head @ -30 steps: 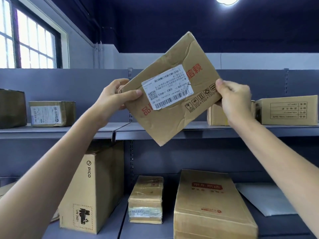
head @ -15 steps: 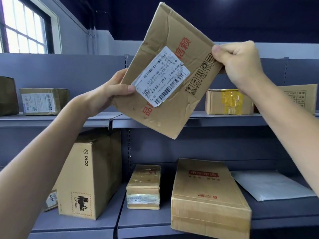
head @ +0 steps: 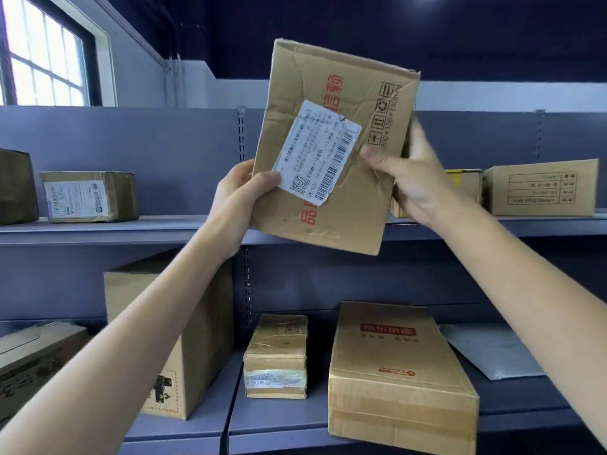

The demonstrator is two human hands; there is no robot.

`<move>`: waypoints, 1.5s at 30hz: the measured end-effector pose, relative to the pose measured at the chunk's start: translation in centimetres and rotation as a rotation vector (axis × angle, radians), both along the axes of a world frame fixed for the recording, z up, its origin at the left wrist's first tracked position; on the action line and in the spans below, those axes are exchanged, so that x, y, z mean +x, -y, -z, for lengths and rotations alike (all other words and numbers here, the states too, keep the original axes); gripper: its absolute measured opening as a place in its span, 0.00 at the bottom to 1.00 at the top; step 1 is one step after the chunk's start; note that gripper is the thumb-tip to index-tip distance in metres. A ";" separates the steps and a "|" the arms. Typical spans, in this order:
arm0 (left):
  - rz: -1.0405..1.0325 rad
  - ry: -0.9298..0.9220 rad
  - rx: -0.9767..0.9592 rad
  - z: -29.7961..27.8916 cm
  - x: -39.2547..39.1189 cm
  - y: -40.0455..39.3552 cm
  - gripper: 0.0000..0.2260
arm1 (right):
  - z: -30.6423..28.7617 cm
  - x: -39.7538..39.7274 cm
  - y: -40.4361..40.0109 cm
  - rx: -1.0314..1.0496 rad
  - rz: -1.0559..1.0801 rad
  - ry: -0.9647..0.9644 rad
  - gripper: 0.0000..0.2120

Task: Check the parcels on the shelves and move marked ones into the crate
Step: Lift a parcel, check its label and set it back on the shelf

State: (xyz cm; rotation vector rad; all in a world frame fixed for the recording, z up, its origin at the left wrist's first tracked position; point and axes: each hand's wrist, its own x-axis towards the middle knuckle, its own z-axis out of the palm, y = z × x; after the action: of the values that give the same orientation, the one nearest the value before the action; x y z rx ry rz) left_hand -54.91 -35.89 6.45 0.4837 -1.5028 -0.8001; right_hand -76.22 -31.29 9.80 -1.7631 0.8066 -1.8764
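Observation:
I hold a flat, creased cardboard parcel (head: 331, 93) with red print and a white barcode label (head: 317, 152) up in front of the upper shelf. It stands almost upright on its short edge. My left hand (head: 241, 195) grips its lower left edge, thumb on the label's corner. My right hand (head: 412, 178) holds its right edge, thumb on the front and fingers behind. No crate is in view.
The upper shelf (head: 131, 229) carries a labelled box (head: 88, 197) at left and a printed carton (head: 540, 187) at right. On the lower shelf (head: 282, 425) stand a tall carton (head: 193, 339), a small taped parcel (head: 277, 354), a long box (head: 394, 366) and a grey mailer (head: 486, 351).
The parcel has turned clockwise from a slant to nearly upright. My right hand slid from its top right corner down to the middle of its right edge.

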 end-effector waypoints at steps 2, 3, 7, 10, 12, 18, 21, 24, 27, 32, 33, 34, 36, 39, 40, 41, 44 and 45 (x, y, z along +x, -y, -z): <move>-0.024 -0.023 0.006 0.7 -0.3 0.2 0.15 | 1.1 0.3 0.3 0.058 -0.032 -0.007 0.47; -0.028 -0.030 0.002 0.9 -0.4 0.1 0.12 | 1.5 0.3 0.5 0.079 -0.032 -0.002 0.47; -0.022 -0.083 -0.018 1.5 -0.4 0.2 0.13 | 3.4 0.2 0.6 0.253 -0.034 -0.017 0.49; -0.017 -0.153 -0.028 1.8 -0.8 0.1 0.23 | 4.9 0.3 0.5 0.440 -0.068 -0.104 0.52; 0.002 -0.187 -0.021 2.0 -1.1 0.1 0.25 | 5.6 0.6 0.5 0.458 -0.137 -0.022 0.48; 0.033 -0.102 0.027 1.8 -0.9 0.3 0.28 | 5.7 1.1 0.7 0.252 -0.162 0.268 0.14; 0.027 -0.034 0.038 1.3 -0.6 0.4 0.33 | 5.5 1.0 0.7 0.206 -0.133 0.319 0.07; 0.004 0.037 0.005 0.9 -0.3 0.3 0.31 | 5.5 0.9 0.9 0.146 -0.099 0.365 0.06; -0.006 0.071 0.008 1.1 0.0 0.2 0.30 | 5.5 0.9 1.0 0.082 -0.108 0.415 0.08; 0.009 0.045 0.017 2.2 -1.5 -0.2 0.26 | 5.4 1.2 1.0 0.056 -0.156 0.402 0.24; 0.011 0.041 0.016 2.2 -1.7 -0.2 0.26 | 5.3 1.3 1.0 0.055 -0.146 0.405 0.27; 0.017 0.036 0.018 2.2 -1.8 -0.1 0.27 | 5.2 1.3 1.0 0.047 -0.126 0.410 0.28; 0.022 0.031 0.024 2.0 -1.8 0.0 0.26 | 5.1 1.3 0.9 0.025 -0.069 0.420 0.27; -0.011 0.017 0.019 1.5 -1.5 0.3 0.27 | 5.3 0.8 0.8 -0.003 -0.005 0.412 0.27; -0.041 0.004 0.018 1.2 -1.2 0.4 0.31 | 5.3 0.5 0.7 -0.010 0.013 0.397 0.27; -0.080 -0.009 0.020 0.8 -0.9 0.4 0.36 | 5.3 0.1 0.7 -0.017 0.022 0.380 0.26; -0.169 -0.032 -0.011 -0.1 0.5 0.3 0.47 | 5.0 -1.6 0.2 -0.024 -0.022 0.347 0.20; -0.164 -0.034 -0.034 -0.2 0.9 0.1 0.47 | 4.8 -2.1 0.0 -0.026 -0.034 0.326 0.18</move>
State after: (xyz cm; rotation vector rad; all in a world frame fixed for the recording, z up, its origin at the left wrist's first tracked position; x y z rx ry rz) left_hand -54.00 -36.01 6.68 0.5578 -1.4227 -0.6506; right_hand -78.31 -31.31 4.96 -1.4209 0.6270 -2.0847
